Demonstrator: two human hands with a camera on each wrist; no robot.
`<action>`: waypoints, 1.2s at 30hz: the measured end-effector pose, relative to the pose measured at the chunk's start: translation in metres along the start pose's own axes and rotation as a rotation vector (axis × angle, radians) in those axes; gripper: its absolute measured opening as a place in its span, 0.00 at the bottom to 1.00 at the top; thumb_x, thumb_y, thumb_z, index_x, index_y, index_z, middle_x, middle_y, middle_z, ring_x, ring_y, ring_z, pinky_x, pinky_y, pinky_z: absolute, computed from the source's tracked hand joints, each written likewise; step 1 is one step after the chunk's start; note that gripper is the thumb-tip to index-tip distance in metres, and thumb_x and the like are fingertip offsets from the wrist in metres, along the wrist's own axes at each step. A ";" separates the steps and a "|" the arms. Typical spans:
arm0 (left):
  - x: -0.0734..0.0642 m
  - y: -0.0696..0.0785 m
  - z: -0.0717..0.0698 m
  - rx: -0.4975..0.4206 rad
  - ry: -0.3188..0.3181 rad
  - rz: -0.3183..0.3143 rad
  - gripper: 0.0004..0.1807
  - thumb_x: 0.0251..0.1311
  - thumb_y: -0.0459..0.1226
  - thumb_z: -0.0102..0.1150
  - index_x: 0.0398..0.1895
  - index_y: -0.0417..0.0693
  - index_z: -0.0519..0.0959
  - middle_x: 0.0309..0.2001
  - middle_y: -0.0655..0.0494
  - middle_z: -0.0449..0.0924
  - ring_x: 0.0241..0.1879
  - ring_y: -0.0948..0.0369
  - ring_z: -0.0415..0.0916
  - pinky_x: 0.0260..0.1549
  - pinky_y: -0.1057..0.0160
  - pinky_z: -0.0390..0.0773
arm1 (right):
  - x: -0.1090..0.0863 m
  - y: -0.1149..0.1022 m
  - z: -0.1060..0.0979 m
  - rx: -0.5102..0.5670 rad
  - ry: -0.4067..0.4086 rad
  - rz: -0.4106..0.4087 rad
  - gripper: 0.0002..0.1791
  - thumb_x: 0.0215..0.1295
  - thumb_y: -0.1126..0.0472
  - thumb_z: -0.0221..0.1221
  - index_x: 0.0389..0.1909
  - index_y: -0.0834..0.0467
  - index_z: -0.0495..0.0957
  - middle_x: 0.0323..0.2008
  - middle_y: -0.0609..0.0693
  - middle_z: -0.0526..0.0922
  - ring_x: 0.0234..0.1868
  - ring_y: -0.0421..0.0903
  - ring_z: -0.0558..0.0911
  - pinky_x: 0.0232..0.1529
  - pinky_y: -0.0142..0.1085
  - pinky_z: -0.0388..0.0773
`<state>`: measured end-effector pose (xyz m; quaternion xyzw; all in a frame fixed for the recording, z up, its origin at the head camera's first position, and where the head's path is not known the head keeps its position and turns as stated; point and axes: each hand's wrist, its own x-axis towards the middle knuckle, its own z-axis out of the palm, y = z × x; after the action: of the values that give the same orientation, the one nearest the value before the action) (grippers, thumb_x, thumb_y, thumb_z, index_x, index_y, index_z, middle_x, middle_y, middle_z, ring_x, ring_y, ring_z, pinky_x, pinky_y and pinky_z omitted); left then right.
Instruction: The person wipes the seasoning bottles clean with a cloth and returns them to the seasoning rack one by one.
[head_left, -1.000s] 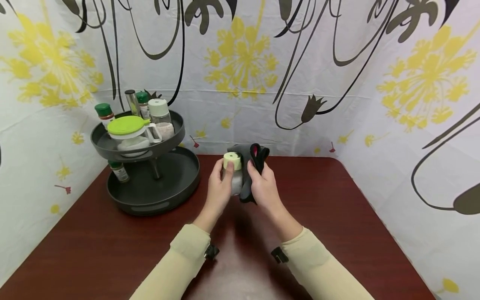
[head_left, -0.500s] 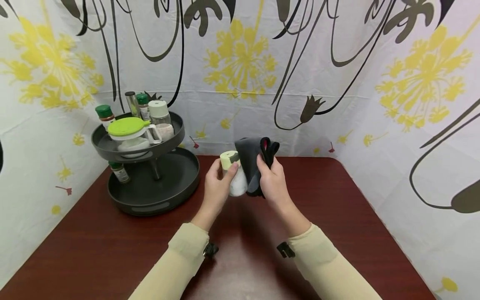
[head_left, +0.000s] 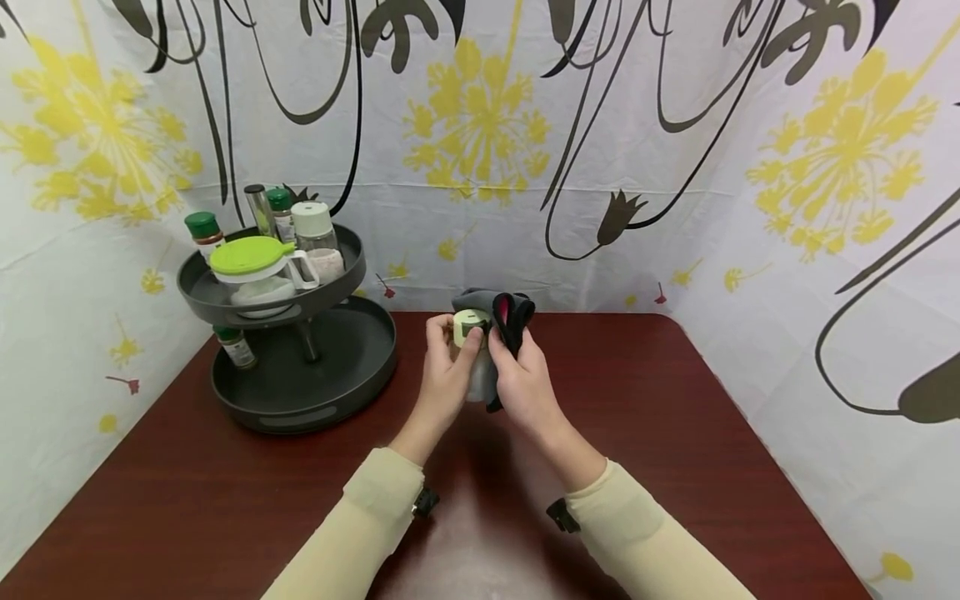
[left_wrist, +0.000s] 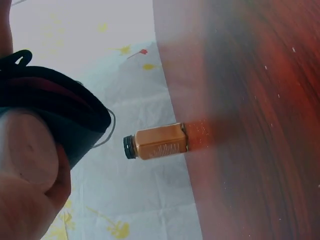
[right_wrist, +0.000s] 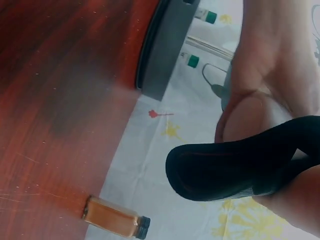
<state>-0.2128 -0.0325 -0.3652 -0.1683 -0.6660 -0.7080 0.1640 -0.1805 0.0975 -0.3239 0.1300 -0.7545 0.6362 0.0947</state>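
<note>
In the head view, my left hand (head_left: pixel 441 379) grips a clear jar with a pale yellow cap (head_left: pixel 470 323), thumb against the cap's near side. Beside it, my right hand (head_left: pixel 528 387) holds a folded dark grey cloth (head_left: pixel 480 298) with black edging and a red inner strip, pressed against the jar. From the left wrist, the jar's round base (left_wrist: pixel 29 150) shows in front of the cloth (left_wrist: pixel 82 132). The right wrist view shows the cloth's black folded edge (right_wrist: pixel 215 170) near the jar. The jar's far side is hidden.
A two-tier dark grey turntable rack (head_left: pixel 300 419) stands at left. It bears a lime-lidded pot (head_left: pixel 251 257), a white-capped jar (head_left: pixel 313 221) and several small bottles. A black-capped bottle of orange-brown powder (left_wrist: pixel 160 141) stands on the table (head_left: pixel 652 467) near the wall covering, hidden in the head view.
Half a second ago the cloth was lifted a little to the right of the jar. Now my hands are closer together and the cloth wraps behind the jar again.
</note>
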 end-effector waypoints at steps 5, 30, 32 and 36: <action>0.001 0.001 -0.002 0.072 0.080 0.014 0.18 0.81 0.41 0.54 0.63 0.40 0.68 0.60 0.41 0.79 0.60 0.55 0.78 0.57 0.70 0.76 | -0.008 0.010 0.007 -0.019 -0.005 0.044 0.18 0.85 0.49 0.50 0.61 0.58 0.74 0.46 0.54 0.78 0.50 0.49 0.76 0.55 0.43 0.71; -0.003 -0.002 -0.006 0.100 0.081 0.050 0.20 0.81 0.42 0.55 0.66 0.41 0.69 0.63 0.42 0.78 0.62 0.54 0.78 0.59 0.67 0.79 | -0.002 -0.012 -0.001 0.100 -0.047 0.172 0.23 0.87 0.49 0.46 0.71 0.56 0.71 0.55 0.59 0.81 0.52 0.51 0.82 0.56 0.41 0.76; -0.003 -0.002 -0.006 0.101 0.074 0.058 0.19 0.81 0.42 0.55 0.66 0.41 0.69 0.62 0.42 0.78 0.61 0.54 0.79 0.57 0.69 0.79 | -0.002 -0.017 -0.002 0.121 -0.035 0.153 0.23 0.87 0.48 0.46 0.72 0.56 0.71 0.56 0.59 0.80 0.54 0.51 0.81 0.58 0.42 0.76; -0.004 -0.003 -0.005 0.092 0.069 0.072 0.19 0.81 0.42 0.55 0.66 0.41 0.69 0.61 0.41 0.78 0.58 0.55 0.79 0.55 0.71 0.79 | -0.004 -0.021 0.001 0.114 -0.009 0.097 0.23 0.86 0.49 0.47 0.69 0.59 0.71 0.54 0.60 0.80 0.52 0.51 0.81 0.57 0.42 0.76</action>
<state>-0.2104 -0.0378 -0.3700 -0.1600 -0.6853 -0.6756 0.2197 -0.1704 0.0937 -0.3055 0.1014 -0.7229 0.6814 0.0526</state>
